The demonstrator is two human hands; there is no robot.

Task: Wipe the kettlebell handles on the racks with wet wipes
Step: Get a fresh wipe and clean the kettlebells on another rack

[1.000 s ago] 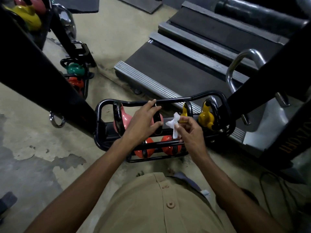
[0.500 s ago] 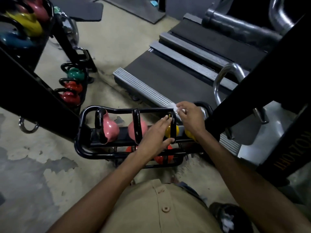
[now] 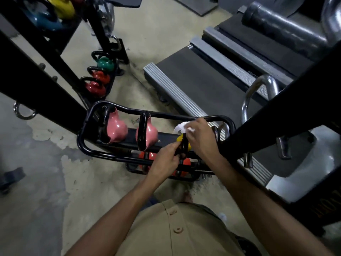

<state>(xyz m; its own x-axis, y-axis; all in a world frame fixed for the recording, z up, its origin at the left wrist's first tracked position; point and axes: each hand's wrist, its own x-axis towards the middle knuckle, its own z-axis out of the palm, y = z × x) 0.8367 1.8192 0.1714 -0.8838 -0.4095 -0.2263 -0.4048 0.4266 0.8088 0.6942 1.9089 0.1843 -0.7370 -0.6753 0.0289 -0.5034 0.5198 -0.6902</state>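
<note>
A low black rack (image 3: 86, 124) holds two pink kettlebells (image 3: 115, 127) and a yellow kettlebell (image 3: 180, 138), with red ones (image 3: 145, 157) on its lower tier. My left hand (image 3: 166, 159) grips the black handle (image 3: 184, 145) of the yellow kettlebell near its lower end. My right hand (image 3: 200, 136) holds a white wet wipe (image 3: 181, 126) at the top of that same handle. Most of the yellow kettlebell is hidden by my hands.
A thick black frame post (image 3: 280, 115) crosses on the right, another (image 3: 36, 71) on the left. A treadmill (image 3: 212, 78) lies behind the rack. A second rack (image 3: 100, 76) at the back left holds green and red kettlebells. Bare concrete floor (image 3: 46, 172) spreads on the left.
My left hand moved from the pink kettlebell's handle to the yellow one's and now grips it. My right hand carried the wipe up onto that handle's top. The view shifted right.
</note>
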